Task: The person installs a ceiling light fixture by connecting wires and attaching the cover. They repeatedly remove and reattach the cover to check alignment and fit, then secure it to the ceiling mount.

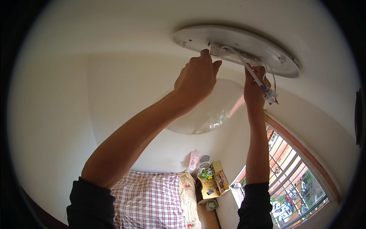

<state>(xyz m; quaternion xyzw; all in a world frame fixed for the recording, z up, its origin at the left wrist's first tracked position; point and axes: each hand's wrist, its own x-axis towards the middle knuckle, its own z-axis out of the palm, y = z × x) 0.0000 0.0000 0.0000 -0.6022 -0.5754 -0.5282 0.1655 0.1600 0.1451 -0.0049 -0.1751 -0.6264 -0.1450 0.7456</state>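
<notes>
White lamp base, long axis slanting down rightward, just above left hand and right hand, both close (can't tell their grip)

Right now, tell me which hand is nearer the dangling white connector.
Right. The right hand is just up and left of the white connector; the left hand is much farther left.

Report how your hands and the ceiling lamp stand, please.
Left hand and right hand at ceiling-lamp base. Base up at ceiling. White cable dangling in front of right hand.
</notes>
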